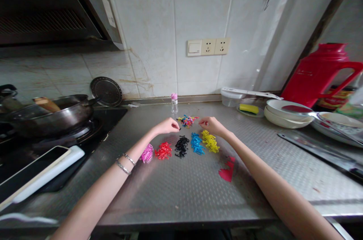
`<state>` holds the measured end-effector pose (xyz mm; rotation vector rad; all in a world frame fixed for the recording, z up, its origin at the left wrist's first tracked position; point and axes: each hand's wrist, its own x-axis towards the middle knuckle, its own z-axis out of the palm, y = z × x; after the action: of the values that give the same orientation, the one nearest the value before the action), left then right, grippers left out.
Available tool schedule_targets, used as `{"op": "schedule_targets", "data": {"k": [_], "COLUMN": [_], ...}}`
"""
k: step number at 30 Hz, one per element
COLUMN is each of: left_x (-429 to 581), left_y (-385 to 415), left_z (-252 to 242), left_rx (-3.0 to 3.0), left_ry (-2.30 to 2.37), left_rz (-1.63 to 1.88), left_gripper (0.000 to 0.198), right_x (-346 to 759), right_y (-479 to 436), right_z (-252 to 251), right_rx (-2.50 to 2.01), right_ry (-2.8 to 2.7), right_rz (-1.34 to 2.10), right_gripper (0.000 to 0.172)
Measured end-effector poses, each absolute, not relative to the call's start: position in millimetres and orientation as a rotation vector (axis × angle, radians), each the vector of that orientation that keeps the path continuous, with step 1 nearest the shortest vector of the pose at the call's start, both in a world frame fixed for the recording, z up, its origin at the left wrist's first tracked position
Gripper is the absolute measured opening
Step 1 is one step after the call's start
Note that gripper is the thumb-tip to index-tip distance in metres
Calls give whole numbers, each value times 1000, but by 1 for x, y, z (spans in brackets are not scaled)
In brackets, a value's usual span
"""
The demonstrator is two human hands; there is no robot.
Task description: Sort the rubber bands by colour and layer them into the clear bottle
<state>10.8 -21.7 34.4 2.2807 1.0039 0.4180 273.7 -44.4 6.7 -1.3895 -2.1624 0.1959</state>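
Note:
A mixed heap of small coloured rubber bands (187,120) lies on the steel counter between my hands. My left hand (168,125) is closed in a pinch at the heap's left, a small black band (179,129) showing at its fingertips. At the right of the heap, my right hand (211,125) has its fingers pressed together; what they hold, if anything, is too small to make out. Nearer to me, single-colour piles form a row: pink bands (146,153), partly behind my left forearm, red bands (163,150), black bands (182,146), blue bands (197,143) and yellow bands (210,141).
A pink-capped clear bottle (174,104) stands behind the heap. A torn red scrap (227,170) lies near my right forearm. Left are a pan (56,117) on the stove and a phone-like device (42,173). Right are bowls (286,115), a knife (320,153) and a red thermos (314,77).

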Motion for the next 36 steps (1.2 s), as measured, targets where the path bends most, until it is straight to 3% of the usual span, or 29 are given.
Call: {"op": "schedule_targets", "data": {"k": [10,22,36], "left_x": [15,-21,-22], "left_y": [-47,-15,-20], "left_z": [45,21,20], "left_rx": [2197,1916,1810], "left_ry": [836,1309,1312], "left_rz": [235,461,512], "left_gripper": [20,31,31], "right_x": [276,245,232], "right_y": [-45,-40,-33], "right_z": [4,10,13], "right_rx": [-1476,-1681,-1697], "right_ry": [-2134,-2170,-2170], "right_rz": [206,74,13], "right_gripper": [22,23,19]}}
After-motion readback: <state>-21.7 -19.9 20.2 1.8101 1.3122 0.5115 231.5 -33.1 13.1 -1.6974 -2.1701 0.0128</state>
